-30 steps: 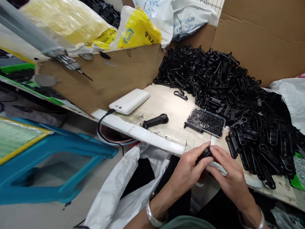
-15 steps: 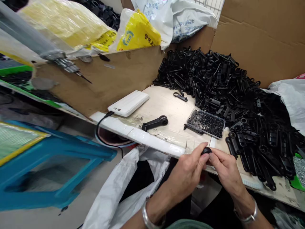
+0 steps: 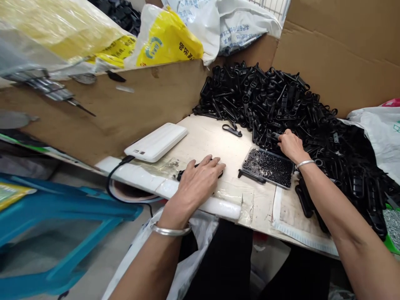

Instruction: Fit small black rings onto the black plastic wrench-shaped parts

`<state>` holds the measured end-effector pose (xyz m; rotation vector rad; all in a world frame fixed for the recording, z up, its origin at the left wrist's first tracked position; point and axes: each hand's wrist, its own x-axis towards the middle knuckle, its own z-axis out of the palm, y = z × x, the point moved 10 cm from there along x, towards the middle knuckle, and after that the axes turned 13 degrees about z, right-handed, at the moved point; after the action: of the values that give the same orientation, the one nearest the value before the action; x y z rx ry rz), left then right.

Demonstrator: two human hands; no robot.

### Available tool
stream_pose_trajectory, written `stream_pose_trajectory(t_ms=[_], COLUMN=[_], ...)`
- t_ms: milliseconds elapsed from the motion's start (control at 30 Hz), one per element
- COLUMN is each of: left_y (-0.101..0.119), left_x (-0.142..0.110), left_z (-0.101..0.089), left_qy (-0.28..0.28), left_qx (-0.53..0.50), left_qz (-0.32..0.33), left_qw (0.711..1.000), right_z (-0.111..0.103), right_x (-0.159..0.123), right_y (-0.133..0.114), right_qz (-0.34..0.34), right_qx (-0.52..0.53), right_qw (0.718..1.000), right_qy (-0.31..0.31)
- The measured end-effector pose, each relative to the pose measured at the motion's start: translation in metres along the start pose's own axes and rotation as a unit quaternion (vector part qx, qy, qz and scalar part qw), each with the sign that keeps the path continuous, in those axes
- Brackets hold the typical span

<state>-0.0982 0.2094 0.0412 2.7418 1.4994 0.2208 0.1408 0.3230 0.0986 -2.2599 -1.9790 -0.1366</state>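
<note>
My left hand (image 3: 200, 177) lies with its fingers spread over a black plastic handle-like part (image 3: 221, 173) on the table. Most of that part is hidden under the palm and fingers. At the front of a large pile of black plastic parts (image 3: 250, 89), my right hand (image 3: 291, 146) has its fingers closed on a black plastic part (image 3: 275, 135). Just below it sits a clear shallow tray (image 3: 271, 183) of tiny black pieces. One dark slim part (image 3: 251, 176) rests against the tray's near edge, and a ring-ended part (image 3: 231, 130) lies alone further back.
A white power bank (image 3: 156, 141) with a black cable (image 3: 114, 168) lies at the table's left. A screwdriver bit tool (image 3: 59, 89) hangs over the cardboard wall (image 3: 162, 93). A blue plastic stool (image 3: 78, 216) stands on the floor at left. White sacking (image 3: 128, 271) hangs below the edge.
Both hands were together at the table's front edge around a small black part. They have separated: the left onto the handle-like part, the right forward to the pile. The view has shifted slightly.
</note>
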Motion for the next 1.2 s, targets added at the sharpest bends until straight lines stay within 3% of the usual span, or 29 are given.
stream_pose_trajectory(t_ms=[167, 267, 400, 533, 633, 700, 733, 800, 833, 900, 933, 967, 1033, 1067, 1133, 1200], left_y=[-0.022, -0.016, 0.043, 0.112, 0.128, 0.127, 0.126, 0.128, 0.131, 0.137, 0.137, 0.133, 0.119, 0.112, 0.104, 0.102], left_x=[0.008, 0.005, 0.001, 0.019, 0.025, 0.02, 0.015, 0.006, 0.004, 0.006, 0.009, 0.012, 0.016, 0.016, 0.015, 0.013], left_z=[0.0, -0.023, -0.058, -0.054, -0.045, -0.05, -0.054, -0.063, -0.064, -0.06, -0.055, -0.049, -0.031, -0.022, -0.003, 0.011], left_qy=[0.033, 0.131, 0.276, 0.245, 0.22, 0.261, 0.292, 0.338, 0.341, 0.306, 0.279, 0.254, 0.212, 0.196, 0.177, 0.167], left_qx=[-0.021, -0.001, -0.027, -0.032, -0.034, -0.051, -0.062, -0.088, -0.106, -0.165, -0.211, -0.269, -0.417, -0.497, -0.643, -0.749], left_qz=[0.019, 0.002, 0.046, 0.144, 0.159, 0.147, 0.14, 0.139, 0.148, 0.161, 0.154, 0.133, 0.061, 0.021, -0.049, -0.099], left_qw=[0.999, 0.991, 0.96, 0.958, 0.962, 0.953, 0.944, 0.926, 0.922, 0.924, 0.924, 0.919, 0.882, 0.845, 0.743, 0.633], right_z=[-0.002, -0.022, -0.047, -0.06, -0.077, -0.087, -0.087, -0.074, -0.064, -0.049, -0.043, -0.038, -0.028, -0.023, -0.012, 0.003], right_x=[0.014, 0.016, 0.0, -0.023, -0.038, -0.05, -0.057, -0.078, -0.093, -0.122, -0.126, -0.121, -0.089, -0.07, -0.04, -0.023], right_y=[0.018, 0.037, 0.051, 0.06, 0.065, 0.062, 0.057, 0.032, 0.016, -0.013, -0.022, -0.026, -0.022, -0.016, -0.008, -0.01], right_qz=[0.007, 0.004, -0.016, 0.012, 0.033, 0.021, -0.006, -0.107, -0.168, -0.259, -0.269, -0.26, -0.193, -0.152, -0.092, -0.062], right_qx=[0.006, 0.032, 0.041, -0.077, -0.138, -0.115, -0.084, 0.001, 0.051, 0.149, 0.183, 0.208, 0.205, 0.164, 0.041, -0.029], right_qw=[1.0, 0.999, 0.999, 0.996, 0.986, 0.989, 0.994, 0.993, 0.974, 0.906, 0.882, 0.875, 0.917, 0.949, 0.987, 0.993], right_qy=[0.011, 0.02, 0.032, 0.054, 0.093, 0.092, 0.065, -0.056, -0.143, -0.3, -0.341, -0.352, -0.283, -0.223, -0.126, -0.099])
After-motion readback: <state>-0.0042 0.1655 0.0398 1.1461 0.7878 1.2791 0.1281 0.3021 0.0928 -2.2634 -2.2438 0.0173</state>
